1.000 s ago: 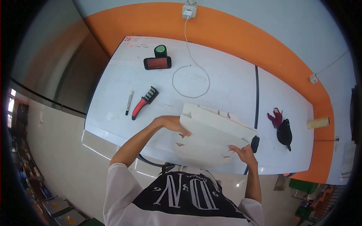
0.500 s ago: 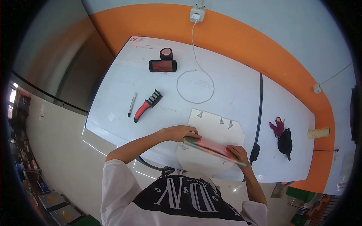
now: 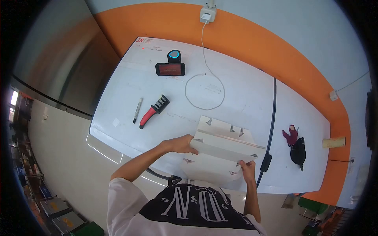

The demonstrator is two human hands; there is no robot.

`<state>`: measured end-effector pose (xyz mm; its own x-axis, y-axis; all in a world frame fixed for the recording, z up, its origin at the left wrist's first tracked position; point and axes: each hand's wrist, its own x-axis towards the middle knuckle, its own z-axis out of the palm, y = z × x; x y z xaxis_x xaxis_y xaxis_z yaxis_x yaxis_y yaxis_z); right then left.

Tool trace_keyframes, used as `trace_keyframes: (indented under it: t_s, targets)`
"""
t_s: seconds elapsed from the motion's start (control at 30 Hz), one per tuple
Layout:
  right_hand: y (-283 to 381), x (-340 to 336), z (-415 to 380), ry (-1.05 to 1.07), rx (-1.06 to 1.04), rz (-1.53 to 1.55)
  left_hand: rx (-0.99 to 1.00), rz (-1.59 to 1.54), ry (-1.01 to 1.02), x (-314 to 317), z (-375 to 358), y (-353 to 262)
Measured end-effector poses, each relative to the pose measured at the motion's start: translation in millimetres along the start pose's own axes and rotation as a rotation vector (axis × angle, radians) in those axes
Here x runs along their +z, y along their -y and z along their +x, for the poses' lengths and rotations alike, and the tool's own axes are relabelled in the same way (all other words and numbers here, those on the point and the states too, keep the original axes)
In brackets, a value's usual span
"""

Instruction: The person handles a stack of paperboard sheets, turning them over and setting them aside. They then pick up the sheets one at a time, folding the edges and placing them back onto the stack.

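Note:
A white card panel (image 3: 228, 146) with cut slots near its ends is tilted up between my hands. My left hand (image 3: 182, 144) is closed on its left end, thumb over the front face. At the lower right corner, my right hand (image 3: 248, 169) pinches the panel's edge with thumb and fingers. Beneath and behind the panel lies a larger white card sheet (image 3: 210, 167), which has grey-looking corner cutouts and extends toward my body. The panel's rear side is hidden from me.
Left of the card lie a red-handled knife sharpener (image 3: 154, 111) and a marker pen (image 3: 138, 110). A phone on a stand (image 3: 170, 69) and a looped white cable (image 3: 187, 98) sit farther back. On the right are a black strip (image 3: 274, 114), a maroon cloth (image 3: 290, 136) and a black pouch (image 3: 298, 153).
The red and green printed side has turned out of sight and the panel's white slotted face now shows. My right hand has moved slightly down and left. The stand's light went from red to blue.

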<state>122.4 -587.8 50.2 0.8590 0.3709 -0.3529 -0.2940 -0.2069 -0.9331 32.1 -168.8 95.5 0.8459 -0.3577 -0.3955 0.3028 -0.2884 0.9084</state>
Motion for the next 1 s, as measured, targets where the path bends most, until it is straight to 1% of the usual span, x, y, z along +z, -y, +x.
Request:
trace_keyframes:
  t_s: [0.03, 0.07, 0.1, 0.17, 0.2, 0.27, 0.3, 0.4, 0.43, 0.47, 0.5, 0.53, 0.57, 0.6, 0.63, 0.7, 0.73, 0.77, 0.8, 0.83, 0.9, 0.93, 0.97, 1.0]
  targets:
    - [-11.5, 7.1, -1.1, -0.026, 0.047, 0.046, -0.001, 0.004, 0.001, 4.9, -0.5, 5.3]
    - [-20.7, 12.5, -0.5, -0.049, 0.093, 0.092, 0.036, -0.05, -0.067, 10.1, -1.0, 9.9]
    - [-8.4, 21.8, -5.0, -0.05, 0.089, 0.095, 0.074, -0.103, -0.134, 12.3, -0.9, 12.6]
    - [33.5, 38.3, -25.0, -0.025, 0.155, 0.059, 0.103, -0.099, -0.127, 14.0, -4.3, 13.6]
    - [27.6, 35.9, -26.6, -0.032, 0.155, 0.063, 0.133, -0.095, -0.121, 13.5, -6.0, 13.4]
    - [9.1, 26.1, -27.5, 0.038, 0.105, 0.054, 0.128, -0.076, -0.096, 12.8, -17.3, -4.8]
    - [3.5, 21.6, -29.0, 0.035, 0.102, 0.054, 0.121, -0.06, -0.081, 12.6, -21.9, -11.1]
    - [-16.0, 17.1, -34.9, 0.076, 0.113, 0.138, 0.14, -0.103, -0.069, 16.4, -26.3, -1.3]
    - [-23.7, 20.4, -37.1, 0.025, 0.127, 0.217, 0.141, -0.101, -0.071, 19.5, -26.2, 9.3]
    - [-30.3, 22.4, -37.0, -0.025, 0.139, 0.296, 0.129, -0.284, -0.106, 22.7, -23.9, 23.5]
    - [-31.2, 24.9, -35.3, -0.021, 0.134, 0.295, 0.119, -0.466, -0.142, 24.1, -22.9, 29.2]
    - [-32.4, 27.1, -34.8, -0.062, 0.164, 0.325, 0.121, -0.464, -0.145, 26.2, -21.8, 34.9]
    - [-33.8, 28.8, -36.0, -0.106, 0.195, 0.356, 0.106, -0.542, -0.181, 28.7, -20.3, 40.7]
    - [-28.6, 30.6, -37.5, -0.108, 0.195, 0.357, 0.091, -0.619, -0.216, 30.7, -19.7, 41.9]
    - [-15.4, 33.0, -37.9, -0.101, 0.174, 0.399, 0.09, -0.619, -0.214, 30.8, -19.0, 38.2]
    - [6.7, 34.7, -36.3, -0.093, 0.152, 0.441, 0.272, -0.671, -0.281, 27.0, -14.6, 30.8]
    - [15.4, 28.9, -33.8, -0.026, 0.167, 0.464, 0.273, -0.671, -0.279, 24.1, -10.8, 31.4]
    - [20.3, 20.2, -31.9, 0.042, 0.18, 0.485, 0.392, -0.893, -0.183, 21.1, -5.6, 31.5]
    - [23.6, 17.3, -25.6, 0.059, 0.175, 0.437, 0.51, -1.113, -0.079, 20.5, -0.2, 32.8]
    - [23.0, 19.9, -22.7, 0.056, 0.173, 0.436, 0.511, -1.112, -0.076, 25.8, 6.7, 33.1]
    - [26.8, 32.8, -10.7, -0.064, 0.145, 0.694, 0.363, -1.446, -0.313, 40.5, 25.2, 28.1]
    - [20.5, 34.8, -1.1, 0.044, 0.063, 0.76, 0.348, -1.498, -0.368, 46.2, 29.1, 16.1]
    - [14.8, 33.9, 2.0, 0.044, 0.056, 0.76, 0.354, -1.494, -0.364, 50.0, 33.1, 14.5]
    - [21.8, 44.0, -1.2, -0.032, 0.103, 0.842, 0.343, -1.568, -0.401, 57.1, 36.4, 17.6]
